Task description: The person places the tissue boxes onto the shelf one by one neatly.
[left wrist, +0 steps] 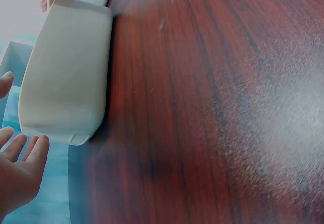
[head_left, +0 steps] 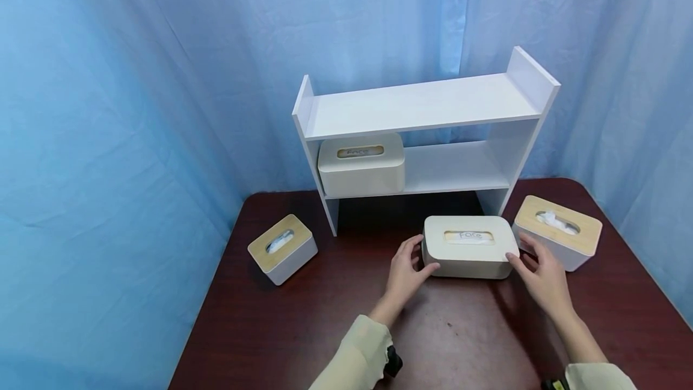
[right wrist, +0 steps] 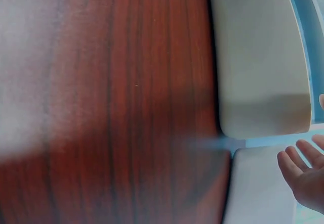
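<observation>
A cream tissue box (head_left: 471, 265) with "Face" showing in its lid slot rests on the table in front of the white shelf. My left hand (head_left: 404, 275) is at its left end, thumb near the front corner and fingers along the side. At the opposite end is my right hand (head_left: 543, 275), fingers spread around the corner. In the left wrist view, the left hand's fingertips (left wrist: 42, 142) lie right at the end of the box. The right wrist view shows the right hand (right wrist: 307, 176) with fingers extended beside the box end.
The white two-tier shelf (head_left: 417, 107) holds another cream tissue box (head_left: 361, 180) at left on its lower board. Wood-topped tissue boxes stand on the dark red table (head_left: 335, 330): one at left (head_left: 295, 263), one (head_left: 557, 251) close behind my right hand. Blue curtains (head_left: 135, 137) hang behind.
</observation>
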`<state>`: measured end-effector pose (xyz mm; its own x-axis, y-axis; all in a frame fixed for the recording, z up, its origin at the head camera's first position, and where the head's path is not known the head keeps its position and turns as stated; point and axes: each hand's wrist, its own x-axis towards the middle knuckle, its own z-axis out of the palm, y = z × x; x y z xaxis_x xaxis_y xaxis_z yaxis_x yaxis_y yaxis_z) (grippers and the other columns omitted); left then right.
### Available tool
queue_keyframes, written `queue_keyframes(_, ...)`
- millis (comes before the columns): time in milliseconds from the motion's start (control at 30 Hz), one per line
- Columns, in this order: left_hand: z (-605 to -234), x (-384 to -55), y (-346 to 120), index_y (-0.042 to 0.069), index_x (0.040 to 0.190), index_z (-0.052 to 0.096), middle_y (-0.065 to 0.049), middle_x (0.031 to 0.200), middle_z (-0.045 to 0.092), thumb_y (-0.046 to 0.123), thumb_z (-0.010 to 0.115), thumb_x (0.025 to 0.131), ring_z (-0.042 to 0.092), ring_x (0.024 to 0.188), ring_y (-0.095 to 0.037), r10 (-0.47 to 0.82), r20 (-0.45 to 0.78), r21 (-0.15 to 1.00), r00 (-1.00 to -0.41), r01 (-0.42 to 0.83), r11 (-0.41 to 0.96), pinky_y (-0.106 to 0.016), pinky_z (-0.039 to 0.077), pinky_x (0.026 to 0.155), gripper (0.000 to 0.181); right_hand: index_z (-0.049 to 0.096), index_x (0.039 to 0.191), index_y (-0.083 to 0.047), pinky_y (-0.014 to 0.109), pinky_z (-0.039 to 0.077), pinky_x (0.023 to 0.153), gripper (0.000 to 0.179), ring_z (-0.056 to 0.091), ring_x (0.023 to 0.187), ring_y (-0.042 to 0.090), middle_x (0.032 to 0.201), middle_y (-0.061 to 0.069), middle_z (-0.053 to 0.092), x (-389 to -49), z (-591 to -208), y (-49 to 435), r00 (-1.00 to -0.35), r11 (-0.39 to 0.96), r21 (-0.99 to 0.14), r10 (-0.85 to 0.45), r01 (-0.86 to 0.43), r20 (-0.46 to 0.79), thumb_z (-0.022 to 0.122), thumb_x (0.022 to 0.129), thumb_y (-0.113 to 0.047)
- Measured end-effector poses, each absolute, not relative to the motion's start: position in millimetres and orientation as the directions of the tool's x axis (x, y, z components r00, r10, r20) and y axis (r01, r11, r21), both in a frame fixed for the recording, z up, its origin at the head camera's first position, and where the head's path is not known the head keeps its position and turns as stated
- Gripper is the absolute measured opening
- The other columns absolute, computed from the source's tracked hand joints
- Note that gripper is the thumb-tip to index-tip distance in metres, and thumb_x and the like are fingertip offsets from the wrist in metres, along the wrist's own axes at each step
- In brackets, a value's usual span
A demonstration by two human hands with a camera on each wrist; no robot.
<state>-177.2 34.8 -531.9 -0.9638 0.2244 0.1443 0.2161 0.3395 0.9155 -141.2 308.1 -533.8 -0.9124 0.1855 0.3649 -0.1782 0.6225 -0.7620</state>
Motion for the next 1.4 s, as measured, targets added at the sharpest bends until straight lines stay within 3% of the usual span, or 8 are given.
queue_keyframes(567,-541.0,-174.1,43.4,0.005,0.147,0.044,-0.012,0.147,0.049,0.018,0.08,0.086,0.054,0.133,-0.031,0.235,0.069,0.936,-0.97,0.144,0.322,-0.031,0.055,0.1,0.072,0.043,0.147,0.004,-0.008,0.038,0.079,0.069,0.033,0.102,-0.033,0.139,0.036,0.051,-139.4,-540.9,311.3,-0.959,0.599,-0.794,0.153,-0.101,0.237,0.075,0.09,-0.021)
queue_keyframes(800,-538.4,-172.1,43.2,0.007,0.147,0.045,-0.01,0.148,0.049,0.017,0.082,0.083,0.053,0.133,-0.029,0.245,0.052,0.942,-0.968,0.129,0.31,-0.022,0.053,0.1,0.075,0.046,0.142,0.009,-0.007,0.041,0.077,0.067,0.035,0.099,-0.034,0.133,0.039,0.053,-140.3,-541.3,309.2,-0.951,0.604,-0.788,0.155,-0.123,0.267,0.077,0.087,-0.013)
queue_keyframes(1167,-535.1,-168.5,41.8,0.002,0.148,0.041,-0.013,0.151,0.044,0.009,0.082,0.081,0.051,0.133,-0.029,0.264,0.069,0.942,-0.962,0.15,0.301,-0.026,0.051,0.104,0.079,0.052,0.138,0.01,-0.007,0.041,0.077,0.064,0.037,0.1,-0.034,0.131,0.037,0.056,-138.0,-539.8,304.8,-0.934,0.607,-0.781,0.176,-0.145,0.31,0.079,0.084,-0.008)
queue_keyframes(1400,-529.1,-166.9,40.8,0.006,0.149,0.042,-0.009,0.151,0.045,0.008,0.081,0.082,0.051,0.134,-0.026,0.25,0.064,0.948,-0.966,0.137,0.287,-0.024,0.051,0.104,0.077,0.053,0.139,0.006,-0.006,0.042,0.078,0.064,0.039,0.101,-0.033,0.13,0.036,0.057,-133.7,-533.5,302.7,-0.925,0.603,-0.783,0.19,-0.154,0.328,0.08,0.083,-0.008)
